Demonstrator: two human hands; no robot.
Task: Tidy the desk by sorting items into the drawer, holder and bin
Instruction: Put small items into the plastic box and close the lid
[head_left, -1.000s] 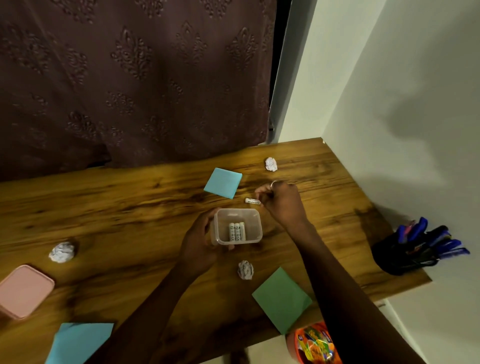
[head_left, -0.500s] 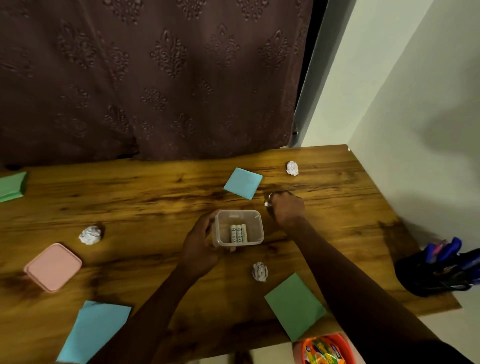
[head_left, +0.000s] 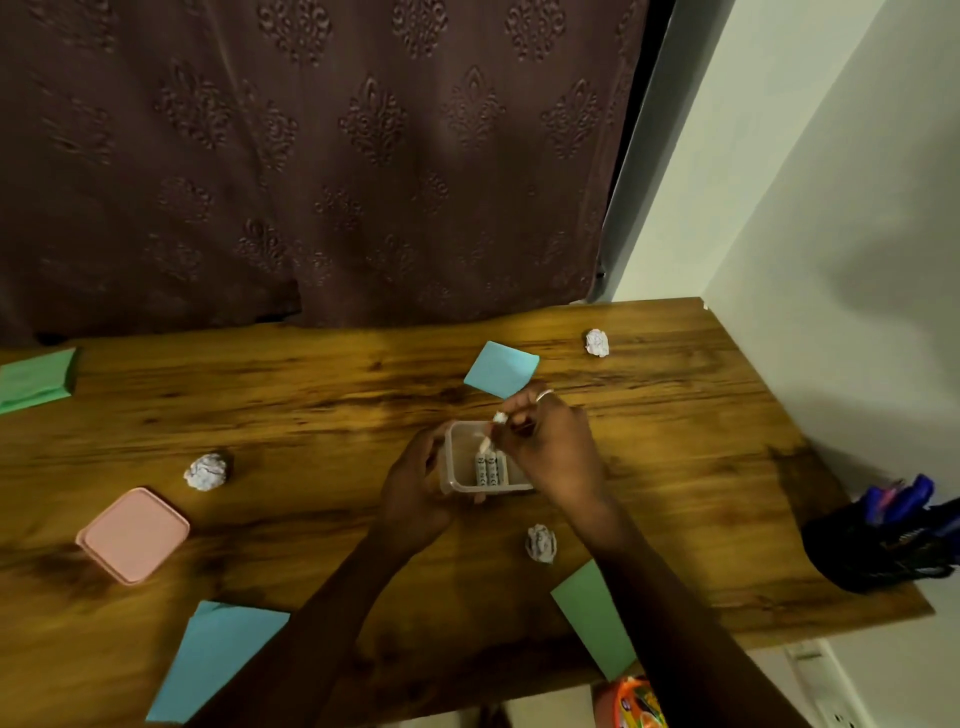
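Note:
A small clear plastic container sits mid-desk with two white batteries lying in it. My left hand grips its left wall. My right hand hovers over the container's rim, pinching another white battery that tilts down into the opening. Crumpled paper balls lie at the left, the front and the far right. Blue notes and green notes are scattered on the wood. A black pen holder with blue pens stands at the right edge.
A pink lid lies at the left of the wooden desk. An orange bin shows below the front edge. A brown curtain hangs behind the desk and a white wall borders its right side.
My right hand picked the loose battery off the desk beside the container and brought it over the container's opening. My left hand stayed on the container.

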